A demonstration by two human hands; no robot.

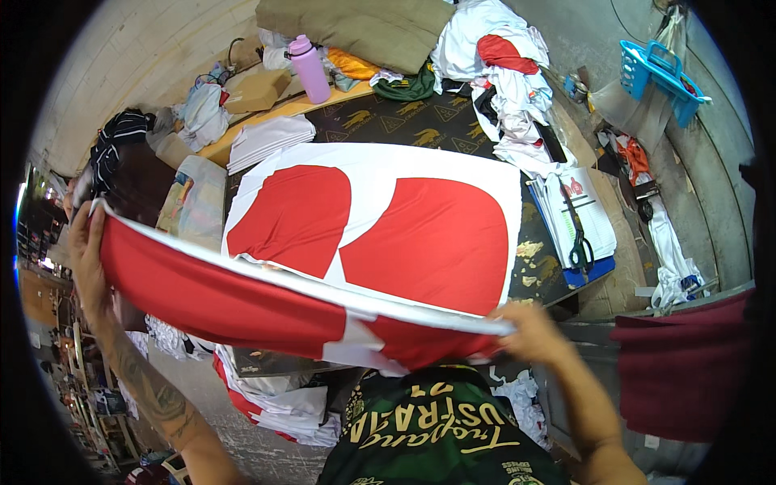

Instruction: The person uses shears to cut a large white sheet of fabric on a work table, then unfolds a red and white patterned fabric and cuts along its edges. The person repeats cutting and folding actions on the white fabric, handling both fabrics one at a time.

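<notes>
My left hand (87,246) grips the far left end of a long red fabric piece (210,291) with a white edge, lifted and stretched across the near side of the work surface. My right hand (525,331) holds its right end and is blurred. Beneath and beyond it lies a white fabric sheet (372,158) bearing two large red shapes, flat on a dark printed board (339,121). To the right, black-handled scissors (580,242) rest on papers (598,210) and a blue folder. A stack of white sheets (267,137) sits at the back left of the board.
Cloth piles (517,121), a khaki bundle (347,28), a lilac bottle (309,69) and a cardboard box (255,89) line the back. A blue basket (651,77) hangs right. Maroon cloth (671,364) drapes at lower right. More fabric piles (275,404) lie below the table edge.
</notes>
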